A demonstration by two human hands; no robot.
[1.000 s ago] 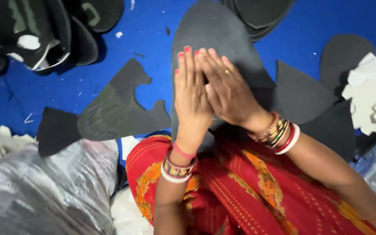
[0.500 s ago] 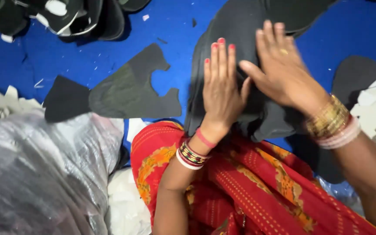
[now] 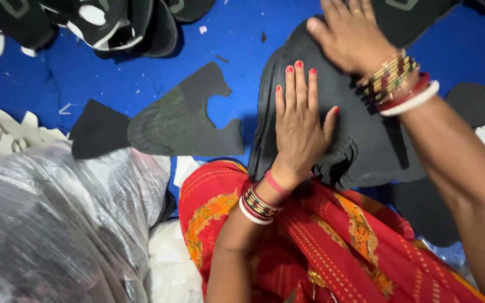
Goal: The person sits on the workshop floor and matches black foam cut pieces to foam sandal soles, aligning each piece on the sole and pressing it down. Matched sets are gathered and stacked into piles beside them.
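Head view shows first the blue floor covering (image 3: 141, 67), which fills most of the background. At the lower left lies a big clear plastic bag (image 3: 46, 224), crumpled and grey. In the lower middle there is red cloth with orange pattern (image 3: 321, 247) over the person's lap.

On the blue surface just above the lap sits a stack of dark grey cut fabric pieces (image 3: 366, 134), many layers with edges aligned on the left side. Both hands are on this stack. The left hand (image 3: 301, 126) lies flat on the middle of the stack, fingers together and straight, thumb spread to the side, pressing down and gripping nothing. The right hand (image 3: 349, 36) rests on the far edge of the stack, fingers bent over the top rim; whether it pinches a layer I cannot tell.

To the left of the stack, apart from it, lies a single dark cut piece (image 3: 175, 120) with a curved notch. At the top left there are dark shoe parts (image 3: 113, 25) in a heap. Pale cut scraps (image 3: 7, 132) lie at the left edge.
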